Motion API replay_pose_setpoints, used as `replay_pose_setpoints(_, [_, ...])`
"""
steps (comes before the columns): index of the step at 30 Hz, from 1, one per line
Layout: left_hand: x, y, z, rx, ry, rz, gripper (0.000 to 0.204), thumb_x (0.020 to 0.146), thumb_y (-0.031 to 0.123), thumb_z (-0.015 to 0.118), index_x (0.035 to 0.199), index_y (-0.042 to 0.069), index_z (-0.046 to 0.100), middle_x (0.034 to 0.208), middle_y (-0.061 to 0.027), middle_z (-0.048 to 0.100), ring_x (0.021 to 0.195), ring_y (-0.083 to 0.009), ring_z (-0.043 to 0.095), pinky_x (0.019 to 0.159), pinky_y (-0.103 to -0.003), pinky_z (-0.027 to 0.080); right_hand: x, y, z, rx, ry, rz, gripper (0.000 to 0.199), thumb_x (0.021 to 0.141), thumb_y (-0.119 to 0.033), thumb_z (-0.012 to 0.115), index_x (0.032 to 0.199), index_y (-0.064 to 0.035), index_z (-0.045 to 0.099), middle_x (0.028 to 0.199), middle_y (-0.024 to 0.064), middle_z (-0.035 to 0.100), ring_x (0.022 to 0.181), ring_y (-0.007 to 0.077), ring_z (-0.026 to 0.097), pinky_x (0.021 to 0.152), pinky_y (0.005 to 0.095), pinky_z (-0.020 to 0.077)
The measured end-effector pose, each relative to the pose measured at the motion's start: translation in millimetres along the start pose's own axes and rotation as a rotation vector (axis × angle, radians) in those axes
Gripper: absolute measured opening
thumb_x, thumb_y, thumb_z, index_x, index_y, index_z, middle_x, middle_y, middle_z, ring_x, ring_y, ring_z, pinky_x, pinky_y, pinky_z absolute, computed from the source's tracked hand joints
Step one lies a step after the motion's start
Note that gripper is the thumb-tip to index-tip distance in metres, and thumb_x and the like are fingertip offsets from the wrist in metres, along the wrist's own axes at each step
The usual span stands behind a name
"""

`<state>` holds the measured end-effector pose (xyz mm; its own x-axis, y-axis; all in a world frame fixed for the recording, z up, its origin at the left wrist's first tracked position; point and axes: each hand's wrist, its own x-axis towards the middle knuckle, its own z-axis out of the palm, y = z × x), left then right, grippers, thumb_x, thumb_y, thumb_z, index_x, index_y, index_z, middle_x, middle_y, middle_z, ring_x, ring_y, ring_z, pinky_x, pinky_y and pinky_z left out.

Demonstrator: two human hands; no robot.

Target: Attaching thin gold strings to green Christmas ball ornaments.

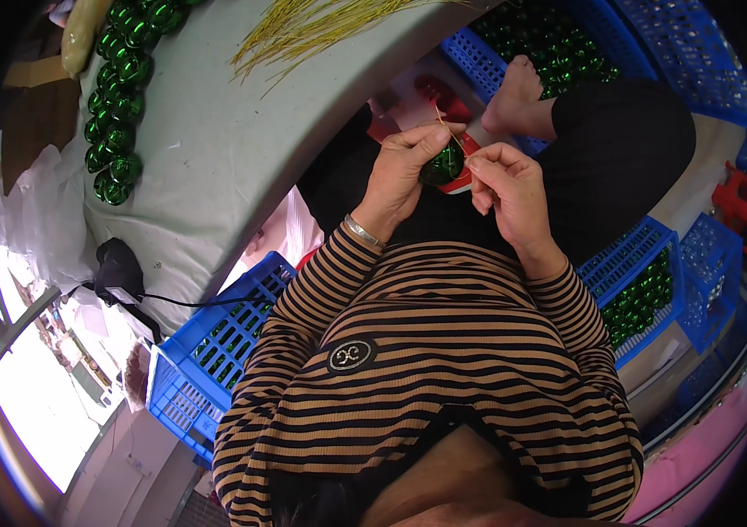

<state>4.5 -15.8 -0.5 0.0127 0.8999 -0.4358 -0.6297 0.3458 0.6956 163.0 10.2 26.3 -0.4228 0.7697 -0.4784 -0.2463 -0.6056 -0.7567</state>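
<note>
Glossy green round bauble [442, 167] between the hands [398, 167]
Left of them, pale grey-green cloth-covered tabletop [207, 123] and thin golden wires [308, 37]; behind the wrists, black-and-tan striped knit sleeves [321, 274].

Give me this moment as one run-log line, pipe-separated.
left hand: holds green ornament | right hand: pinches gold tie | table: gold strands, green ornament bunch | nearby: blue baskets

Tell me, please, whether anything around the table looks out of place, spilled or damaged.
One thing, mildly: a bare foot is right by a blue crate of green balls, an unusual place for one; I cannot tell whether they touch. Nothing else stands out to me.
</note>
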Motion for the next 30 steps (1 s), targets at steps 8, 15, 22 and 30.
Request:
replay_pose_setpoints(8, [1.1, 0.2, 2.5, 0.091, -0.021, 0.049, 0.025, 0.085, 0.019, 0.065, 0.098, -0.002, 0.066, 0.093, -0.0055, 0.063, 0.086, -0.0119, 0.057, 0.081, -0.025, 0.046, -0.1, 2.9, -9.5, -0.024, -0.008, 0.049, 0.01, 0.087, -0.008, 0.057, 0.086, 0.0012, 0.059, 0.061, 0.0017, 0.054, 0.045, 0.0051, 0.043, 0.041, 0.0182, 0.0343])
replay_pose_setpoints(15, [0.3, 5.9, -4.1, 0.88, 0.039, 0.456, 0.013, 0.078, 0.014, 0.069, 0.088, 0.006, 0.071, 0.087, -0.0038, 0.062, 0.085, -0.0154, 0.057, 0.078, -0.028, 0.044, 14.1, -20.1, -20.2, -0.348, -0.005, -0.036, 0.013, 0.087, -0.01, 0.058, 0.086, 0.0025, 0.063, 0.064, 0.0011, 0.057, 0.049, 0.0043, 0.046, 0.044, 0.0181, 0.0355])
replay_pose_setpoints(22, [-1.8, 23.1, 6.5, 1.575, 0.054, 0.987, 0.01, 0.069, 0.015, 0.072, 0.078, 0.013, 0.07, 0.087, 0.0003, 0.061, 0.088, -0.0217, 0.054, 0.078, -0.035, 0.04, 37.8, -55.3, -11.0, -0.851, -0.26, -0.339, 0.017, 0.088, -0.013, 0.057, 0.086, 0.0011, 0.066, 0.066, -0.0012, 0.058, 0.052, 0.0029, 0.044, 0.047, 0.0177, 0.0339])
replay_pose_setpoints(30, [0.3, 14.2, 0.1, 1.312, -0.006, 0.824, 0.015, 0.07, 0.013, 0.071, 0.084, 0.01, 0.07, 0.091, -0.0035, 0.06, 0.089, -0.0236, 0.055, 0.075, -0.034, 0.043, 33.8, -47.0, -14.8, -0.236, -0.34, 0.205, 0.014, 0.084, -0.01, 0.061, 0.086, 0.0027, 0.066, 0.074, 0.0055, 0.064, 0.06, 0.0098, 0.054, 0.057, 0.0243, 0.0427])
